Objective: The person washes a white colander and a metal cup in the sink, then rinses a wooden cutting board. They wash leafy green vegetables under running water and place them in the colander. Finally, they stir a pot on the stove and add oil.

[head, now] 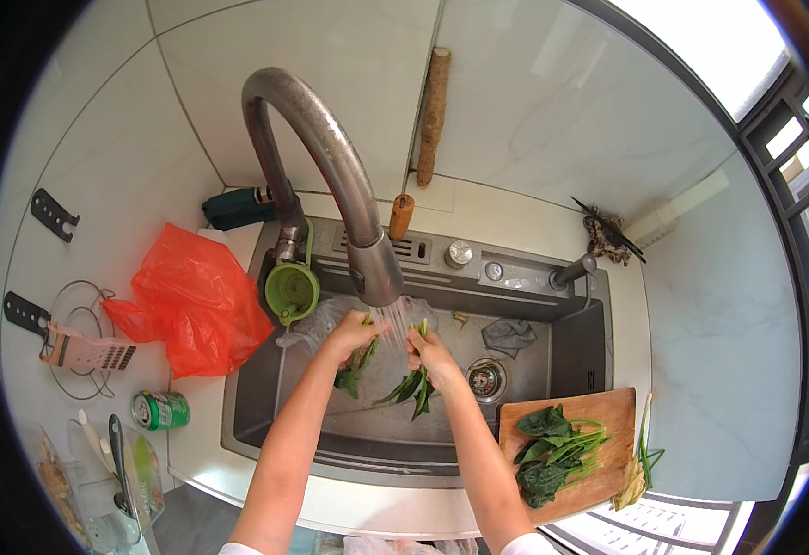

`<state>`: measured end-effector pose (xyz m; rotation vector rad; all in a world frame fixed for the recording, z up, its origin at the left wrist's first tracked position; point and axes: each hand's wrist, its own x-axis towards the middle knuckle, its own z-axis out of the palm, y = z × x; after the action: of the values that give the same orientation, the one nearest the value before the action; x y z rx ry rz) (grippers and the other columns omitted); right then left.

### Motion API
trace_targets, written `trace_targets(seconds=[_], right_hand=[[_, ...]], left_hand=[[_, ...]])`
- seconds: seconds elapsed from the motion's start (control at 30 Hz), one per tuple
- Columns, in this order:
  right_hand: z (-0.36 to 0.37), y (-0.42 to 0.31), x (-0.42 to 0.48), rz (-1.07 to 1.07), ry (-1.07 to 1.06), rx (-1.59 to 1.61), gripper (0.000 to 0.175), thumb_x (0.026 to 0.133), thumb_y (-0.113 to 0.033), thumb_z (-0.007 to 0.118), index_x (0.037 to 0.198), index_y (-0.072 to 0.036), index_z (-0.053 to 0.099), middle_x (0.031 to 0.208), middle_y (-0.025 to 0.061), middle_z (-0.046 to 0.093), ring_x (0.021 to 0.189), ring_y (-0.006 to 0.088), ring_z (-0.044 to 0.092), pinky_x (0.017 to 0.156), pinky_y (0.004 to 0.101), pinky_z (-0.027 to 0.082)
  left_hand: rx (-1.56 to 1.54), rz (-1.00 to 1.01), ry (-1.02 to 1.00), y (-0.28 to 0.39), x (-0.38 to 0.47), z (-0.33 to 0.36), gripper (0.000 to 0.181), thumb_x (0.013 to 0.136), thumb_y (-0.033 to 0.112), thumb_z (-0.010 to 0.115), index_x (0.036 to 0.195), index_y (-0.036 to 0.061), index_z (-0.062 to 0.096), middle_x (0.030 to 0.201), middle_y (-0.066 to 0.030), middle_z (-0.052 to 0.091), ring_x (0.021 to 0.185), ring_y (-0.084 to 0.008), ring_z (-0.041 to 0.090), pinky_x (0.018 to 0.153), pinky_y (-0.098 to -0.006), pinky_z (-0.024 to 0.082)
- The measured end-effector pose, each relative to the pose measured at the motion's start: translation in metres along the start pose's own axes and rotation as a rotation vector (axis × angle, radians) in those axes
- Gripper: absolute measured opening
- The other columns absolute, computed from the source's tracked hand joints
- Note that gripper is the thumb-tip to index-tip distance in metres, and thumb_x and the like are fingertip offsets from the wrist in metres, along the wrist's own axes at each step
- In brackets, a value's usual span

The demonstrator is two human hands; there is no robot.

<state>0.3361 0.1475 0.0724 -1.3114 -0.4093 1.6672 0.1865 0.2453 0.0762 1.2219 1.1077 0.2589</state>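
Water runs from the pull-down faucet (375, 274) in a spray between my two hands. My left hand (354, 334) grips some leafy greens (349, 378), their leaves hanging toward me. In my right hand (435, 354) is another bunch of greens (415, 392), stems up and leaves down. Both hands are over the metal sink (390, 427), beneath the spout. Behind them a clear plastic bag (321, 325) lies crumpled in the basin. More spinach-like greens (550, 454) rest on a wooden cutting board (588, 409) at the sink's front right corner.
A red plastic bag (193, 298) and a green drink can (160, 410) stand left of the sink. A green strainer (292, 291) hangs at its back left corner. A grey cloth (508, 336) lies near the drain (486, 380). A grater (89, 349) hangs on the left wall.
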Motion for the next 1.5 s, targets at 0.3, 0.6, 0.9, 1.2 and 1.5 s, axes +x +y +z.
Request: trace_targets(seconds=[0.3, 0.6, 0.9, 1.2, 1.5], right_hand=[[0.027, 0.019, 0.007, -0.457, 0.362, -0.191, 0.021, 0.087, -0.022, 0.058, 0.092, -0.002, 0.061, 0.073, -0.0019, 0.057, 0.059, 0.0068, 0.048, 0.051, 0.0230, 0.038], [0.016, 0.025, 0.008, -0.597, 0.298, -0.491, 0.022, 0.084, -0.021, 0.061, 0.088, 0.001, 0.060, 0.069, 0.0042, 0.060, 0.062, 0.0108, 0.054, 0.056, 0.0272, 0.042], [0.010, 0.014, 0.009, -0.278, 0.259, -0.433, 0.025, 0.084, -0.024, 0.061, 0.085, 0.000, 0.061, 0.072, 0.0044, 0.060, 0.063, 0.0098, 0.052, 0.057, 0.0274, 0.042], [0.017, 0.025, 0.015, -0.403, 0.262, -0.499, 0.020, 0.085, -0.019, 0.060, 0.091, 0.000, 0.059, 0.073, 0.0035, 0.060, 0.061, 0.0085, 0.051, 0.054, 0.0267, 0.041], [-0.012, 0.007, 0.007, -0.187, 0.348, -0.744, 0.013, 0.086, -0.007, 0.046, 0.096, -0.004, 0.053, 0.078, 0.0059, 0.059, 0.067, 0.0189, 0.054, 0.064, 0.0339, 0.044]], left_hand=[[-0.719, -0.147, -0.318, 0.006, -0.001, 0.019, 0.036, 0.087, 0.032, 0.059, 0.114, 0.0091, 0.056, 0.096, -0.0006, 0.058, 0.070, -0.0083, 0.050, 0.054, -0.0235, 0.042], [-0.756, -0.264, -0.270, 0.004, 0.003, 0.029, 0.037, 0.084, 0.029, 0.063, 0.112, 0.0056, 0.055, 0.100, -0.0051, 0.058, 0.089, -0.0169, 0.057, 0.071, -0.0323, 0.049], [-0.177, 0.068, -0.347, -0.012, -0.021, 0.000, 0.032, 0.087, 0.016, 0.058, 0.114, 0.0002, 0.053, 0.105, -0.0090, 0.059, 0.092, -0.0160, 0.060, 0.080, -0.0286, 0.050], [-0.360, -0.100, -0.095, 0.002, -0.039, 0.010, 0.023, 0.088, 0.013, 0.057, 0.105, -0.0021, 0.056, 0.091, -0.0103, 0.064, 0.078, -0.0157, 0.064, 0.053, -0.0215, 0.048], [0.396, 0.161, 0.285, -0.019, -0.024, -0.019, 0.019, 0.088, 0.016, 0.051, 0.094, 0.0006, 0.060, 0.081, -0.0096, 0.065, 0.059, -0.0148, 0.063, 0.052, -0.0295, 0.048]])
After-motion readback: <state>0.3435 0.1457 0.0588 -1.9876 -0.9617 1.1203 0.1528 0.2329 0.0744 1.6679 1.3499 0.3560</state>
